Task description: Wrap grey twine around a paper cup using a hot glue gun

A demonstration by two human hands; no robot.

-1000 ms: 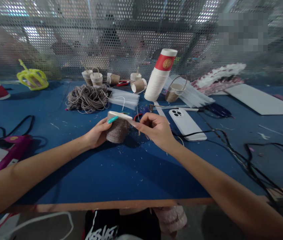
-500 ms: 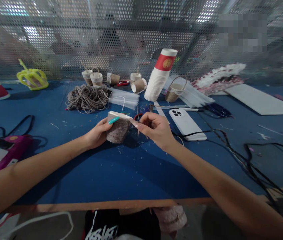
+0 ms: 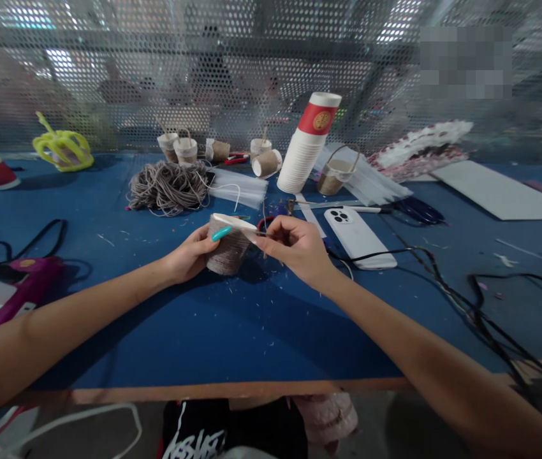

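My left hand [image 3: 189,256] grips a paper cup wrapped in grey-brown twine [image 3: 226,250], which stands on the blue table [image 3: 233,331]. A teal fingernail rests near the cup's white rim. My right hand [image 3: 296,248] pinches something thin at the rim on the cup's right side; what it pinches is too small to make out. A loose pile of the same twine [image 3: 168,185] lies behind the cup.
A tilted stack of white cups with a red band [image 3: 307,145], several small twine-wrapped cups [image 3: 185,151] and a little basket cup [image 3: 335,176] stand at the back. A white phone [image 3: 359,237] and black cables [image 3: 447,287] lie to the right, a purple glue gun [image 3: 17,287] to the left.
Both hands have barely shifted; the right hand's fingers have closed in slightly at the cup's rim. The cup stays in place.
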